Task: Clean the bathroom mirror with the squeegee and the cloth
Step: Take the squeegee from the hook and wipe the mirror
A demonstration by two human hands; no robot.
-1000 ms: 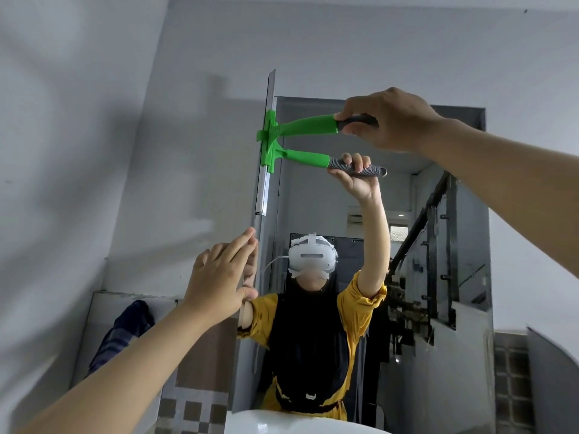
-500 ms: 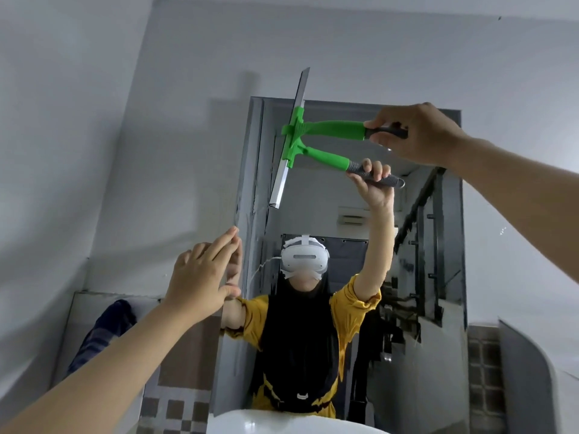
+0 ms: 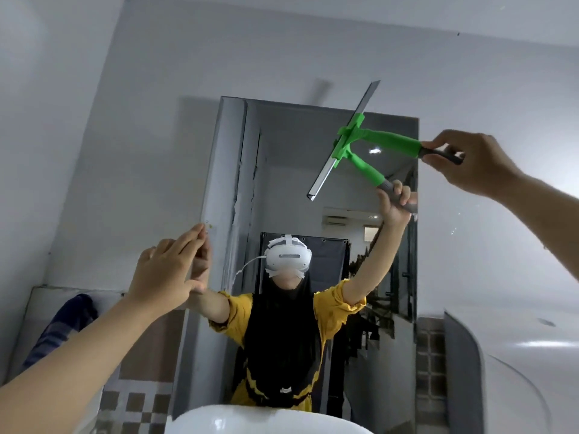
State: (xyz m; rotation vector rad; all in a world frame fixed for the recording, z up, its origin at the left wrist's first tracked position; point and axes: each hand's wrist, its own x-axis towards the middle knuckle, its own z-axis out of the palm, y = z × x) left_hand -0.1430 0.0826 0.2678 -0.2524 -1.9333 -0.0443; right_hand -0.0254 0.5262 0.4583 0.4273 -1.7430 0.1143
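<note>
A tall frameless mirror point(image 3: 288, 170) hangs on the white wall ahead. My right hand point(image 3: 466, 161) is shut on the grey grip of a green squeegee point(image 3: 385, 140), whose metal blade lies tilted against the glass near the top right, its upper end past the mirror's top edge. The reflection doubles the handle below it. My left hand point(image 3: 166, 277) rests flat with fingers together against the mirror's left edge at mid height, holding nothing. A dark blue striped cloth point(image 3: 67, 324) hangs over a ledge at lower left.
A white basin rim point(image 3: 250, 418) sits at the bottom centre. A curved white surface point(image 3: 517, 371) fills the lower right. Brown-and-white checked tiles point(image 3: 134, 402) cover the lower left wall. The mirror reflects a person in a yellow top wearing a white headset.
My right hand has swept the squeegee from the mirror's left edge across to the upper right, and the blade has tilted further. The left hand stays on the left edge.
</note>
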